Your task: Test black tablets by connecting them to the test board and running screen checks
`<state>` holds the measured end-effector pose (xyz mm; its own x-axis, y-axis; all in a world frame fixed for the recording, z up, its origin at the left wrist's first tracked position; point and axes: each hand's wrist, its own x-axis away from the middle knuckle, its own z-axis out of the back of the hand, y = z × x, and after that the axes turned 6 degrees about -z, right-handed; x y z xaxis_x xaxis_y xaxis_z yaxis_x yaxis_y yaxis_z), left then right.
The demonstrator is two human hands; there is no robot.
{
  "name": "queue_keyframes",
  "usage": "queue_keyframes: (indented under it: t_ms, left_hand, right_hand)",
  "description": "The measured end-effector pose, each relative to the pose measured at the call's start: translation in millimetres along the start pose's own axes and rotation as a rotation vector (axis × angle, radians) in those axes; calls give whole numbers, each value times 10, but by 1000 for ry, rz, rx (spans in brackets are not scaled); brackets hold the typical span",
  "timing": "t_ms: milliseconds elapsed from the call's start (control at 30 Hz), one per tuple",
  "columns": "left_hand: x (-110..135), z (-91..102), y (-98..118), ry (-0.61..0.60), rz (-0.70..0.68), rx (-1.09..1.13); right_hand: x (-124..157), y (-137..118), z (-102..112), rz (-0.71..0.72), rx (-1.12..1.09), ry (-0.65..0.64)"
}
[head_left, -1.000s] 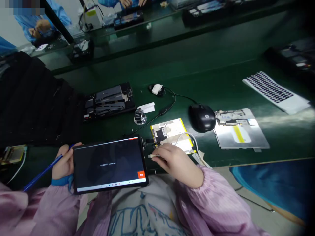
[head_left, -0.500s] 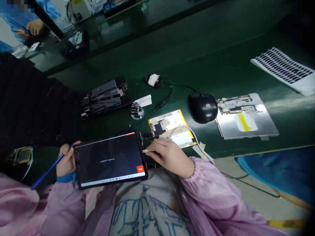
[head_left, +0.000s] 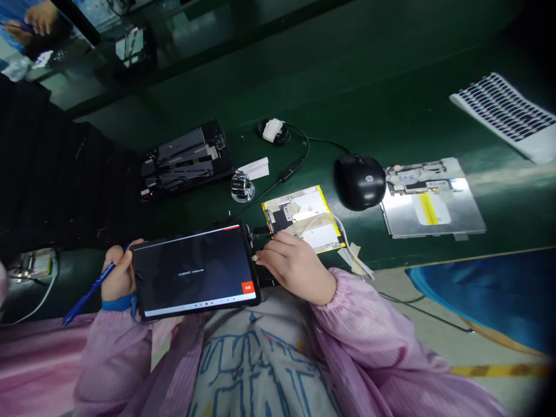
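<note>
A dark-framed tablet (head_left: 195, 272) with a lit screen, showing a red square near its lower right corner, is held tilted above the bench's front edge. My left hand (head_left: 119, 277) is closed around its left end, with a blue pen (head_left: 89, 294) also tucked between the fingers. At the tablet's right edge, my right hand (head_left: 299, 267) pinches the white plug of a cable (head_left: 343, 231); I cannot tell how far the plug sits in the port. A dark adapter (head_left: 260, 230) sticks out of the same edge. Behind the right hand lies a white-and-yellow battery board (head_left: 310, 217).
A black mouse (head_left: 360, 181) touches a silver panel with circuitry (head_left: 434, 211). Farther back are an opened device (head_left: 186, 153), a coiled cable (head_left: 273, 131), a shiny round piece (head_left: 242, 186) and a label sheet (head_left: 508, 116). A blue stool (head_left: 490, 295) stands right; a co-worker's hand (head_left: 42, 18) shows far left.
My right hand's fingers have come slightly closer to the tablet's right edge, and less of the white plug shows. The whole view has shifted a little; the left hand keeps its hold.
</note>
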<state>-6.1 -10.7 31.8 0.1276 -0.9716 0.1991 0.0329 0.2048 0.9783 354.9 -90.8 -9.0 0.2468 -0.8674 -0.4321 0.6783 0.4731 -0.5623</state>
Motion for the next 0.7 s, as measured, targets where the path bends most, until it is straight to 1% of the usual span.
queue_keyframes:
  t_ms: [100,167,200,267,367,433,500,700]
  left_hand:
    - [-17,70,-83,-150,104,136]
    - [-33,101,-126,-183,110,196]
    - [-43,113,-142,-180,93,204]
    - [-64,126,-163,-141,30,195]
    - [-87,109,-182,0,-126,172]
    - [-85,77,-189,84,-187,176]
    - [-71,42,-190,107,-181,209]
    - [-27,17,-194,86,-153,271]
  right_hand:
    - [-21,-16,-24,26,10,6]
    - [-21,-15,-53,37,-20,16]
    - [-19,-12,-66,35,-33,20]
    - [-14,-7,-82,22,-55,21]
    - [-15,-9,-72,2,-99,-11]
    - [-20,-19,-53,-2,-119,-44]
    - [-21,-35,-35,2,-117,-68]
    - [6,-66,-30,33,-59,-123]
